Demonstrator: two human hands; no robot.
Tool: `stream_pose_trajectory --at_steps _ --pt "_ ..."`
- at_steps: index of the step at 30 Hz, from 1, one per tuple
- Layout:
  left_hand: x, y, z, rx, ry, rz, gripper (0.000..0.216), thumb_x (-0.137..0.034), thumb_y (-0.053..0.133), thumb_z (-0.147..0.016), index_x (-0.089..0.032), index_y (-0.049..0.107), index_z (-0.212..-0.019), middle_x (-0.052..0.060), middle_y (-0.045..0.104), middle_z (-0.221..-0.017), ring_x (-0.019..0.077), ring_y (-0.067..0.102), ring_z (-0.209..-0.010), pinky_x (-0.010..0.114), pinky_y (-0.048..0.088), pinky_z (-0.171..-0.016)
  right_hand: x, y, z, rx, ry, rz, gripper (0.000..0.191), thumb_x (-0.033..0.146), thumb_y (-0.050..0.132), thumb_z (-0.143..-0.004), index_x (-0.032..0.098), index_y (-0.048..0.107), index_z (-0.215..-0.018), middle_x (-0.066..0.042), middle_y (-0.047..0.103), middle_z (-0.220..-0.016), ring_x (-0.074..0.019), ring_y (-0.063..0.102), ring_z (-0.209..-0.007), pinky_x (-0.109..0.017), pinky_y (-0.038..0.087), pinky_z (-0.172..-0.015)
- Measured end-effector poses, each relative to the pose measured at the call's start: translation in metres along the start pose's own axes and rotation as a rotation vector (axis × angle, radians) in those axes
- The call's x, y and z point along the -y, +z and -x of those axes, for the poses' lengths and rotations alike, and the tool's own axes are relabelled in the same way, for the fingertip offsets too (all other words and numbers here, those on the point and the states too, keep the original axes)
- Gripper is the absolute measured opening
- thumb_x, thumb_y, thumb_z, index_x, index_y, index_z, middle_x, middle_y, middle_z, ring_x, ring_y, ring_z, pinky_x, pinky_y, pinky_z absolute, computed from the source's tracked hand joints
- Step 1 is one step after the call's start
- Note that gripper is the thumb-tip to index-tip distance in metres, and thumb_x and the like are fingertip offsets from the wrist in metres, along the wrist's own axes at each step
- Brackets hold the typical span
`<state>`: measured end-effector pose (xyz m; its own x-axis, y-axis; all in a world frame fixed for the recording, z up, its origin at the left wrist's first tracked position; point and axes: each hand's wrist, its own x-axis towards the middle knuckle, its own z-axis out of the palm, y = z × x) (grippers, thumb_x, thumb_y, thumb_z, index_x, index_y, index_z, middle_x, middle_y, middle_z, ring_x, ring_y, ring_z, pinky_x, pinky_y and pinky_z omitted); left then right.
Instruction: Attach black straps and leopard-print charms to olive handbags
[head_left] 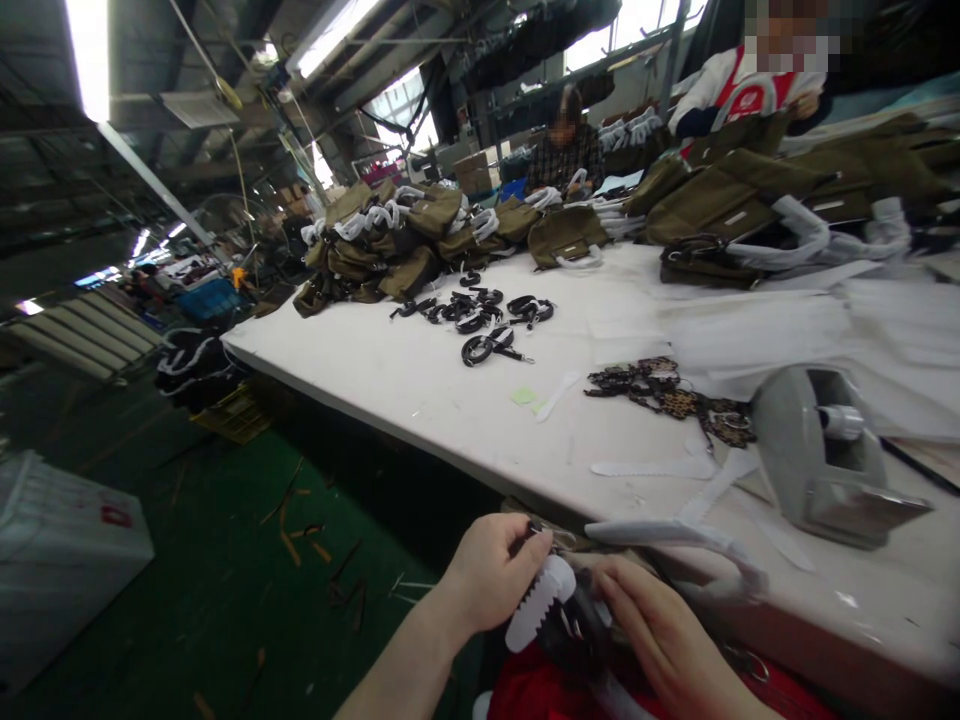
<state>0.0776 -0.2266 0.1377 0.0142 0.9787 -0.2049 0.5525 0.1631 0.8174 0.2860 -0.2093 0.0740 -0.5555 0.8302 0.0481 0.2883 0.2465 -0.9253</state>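
Note:
At the table's near edge, my left hand [491, 562] is closed, thumb against fingers, at the dark end of a coiled black strap [574, 630]. My right hand [656, 618] has its fingers bent against the other side of this coil. A white strip with a serrated edge [534, 608] hangs from the coil between both hands. Behind them lies an olive bag, mostly hidden, with its handle [675, 535] wrapped in white. Red cloth [540, 688] shows below the hands.
On the white table [360, 365] are coiled black straps [487, 346], patterned pieces [675, 395], a grey tape dispenser [814, 450] and heaped olive bags [420, 220]. Two people [566, 150] are across the table. A pale bin [67, 560] stands on the floor at left.

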Motion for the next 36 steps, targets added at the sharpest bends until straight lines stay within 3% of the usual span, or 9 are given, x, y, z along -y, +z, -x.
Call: stream_pose_trajectory --at_steps 5,12,18,26,31,36 --pt "0.005 0.008 0.007 -0.006 0.009 -0.141 0.030 -0.036 0.044 -0.095 -0.019 0.063 -0.078 0.001 0.064 -0.074 0.0152 0.056 -0.070 0.026 0.038 -0.065 -0.003 0.002 -0.006 0.002 0.050 -0.022 0.037 0.046 0.040 -0.098 0.022 0.062 -0.080 -0.004 0.068 -0.077 -0.0206 0.062 -0.072 -0.033 0.050 -0.067" --pt "0.012 0.019 0.014 -0.029 0.005 -0.022 0.047 -0.042 0.025 -0.101 -0.019 0.061 -0.080 0.003 0.063 -0.077 0.0154 0.057 -0.074 0.027 0.042 -0.071 0.000 -0.003 -0.006 0.004 -0.012 -0.013 0.039 0.044 0.046 -0.095 0.021 0.056 -0.065 -0.001 0.059 -0.063 -0.0166 0.053 -0.061 -0.029 0.043 -0.058" --pt "0.005 0.017 0.017 0.037 0.169 -0.116 0.038 -0.032 0.024 -0.099 -0.019 0.057 -0.084 0.006 0.063 -0.083 0.0179 0.058 -0.077 0.030 0.044 -0.074 0.003 -0.005 -0.008 0.017 -0.049 -0.009 0.041 0.043 0.048 -0.094 0.020 0.056 -0.061 0.001 0.055 -0.059 -0.0148 0.048 -0.057 -0.027 0.040 -0.055" --pt "-0.004 0.021 0.017 0.043 0.202 -0.192 0.041 -0.029 0.022 -0.099 -0.019 0.059 -0.084 0.007 0.063 -0.082 0.0184 0.058 -0.077 0.029 0.043 -0.072 0.008 -0.003 -0.011 -0.028 -0.018 -0.073 0.040 0.044 0.054 -0.090 0.020 0.062 -0.059 0.000 0.058 -0.057 -0.0154 0.048 -0.056 -0.027 0.042 -0.054" --pt "-0.002 0.030 0.015 -0.032 0.062 -0.045 0.050 -0.039 0.024 -0.101 -0.018 0.058 -0.071 0.004 0.060 -0.071 0.0155 0.055 -0.068 0.027 0.040 -0.064 0.008 -0.002 -0.013 0.013 -0.046 -0.048 0.036 0.037 0.051 -0.091 0.020 0.057 -0.060 0.001 0.056 -0.059 -0.0146 0.046 -0.057 -0.027 0.039 -0.055" --pt "0.003 0.036 0.008 -0.063 0.020 0.170 0.042 -0.041 0.041 -0.097 -0.016 0.072 -0.085 0.007 0.072 -0.087 0.0182 0.064 -0.084 0.028 0.045 -0.076 0.008 -0.003 -0.012 0.126 -0.066 -0.015 0.033 0.031 0.044 -0.092 0.020 0.045 -0.060 0.002 0.049 -0.060 -0.0133 0.041 -0.059 -0.027 0.034 -0.056"
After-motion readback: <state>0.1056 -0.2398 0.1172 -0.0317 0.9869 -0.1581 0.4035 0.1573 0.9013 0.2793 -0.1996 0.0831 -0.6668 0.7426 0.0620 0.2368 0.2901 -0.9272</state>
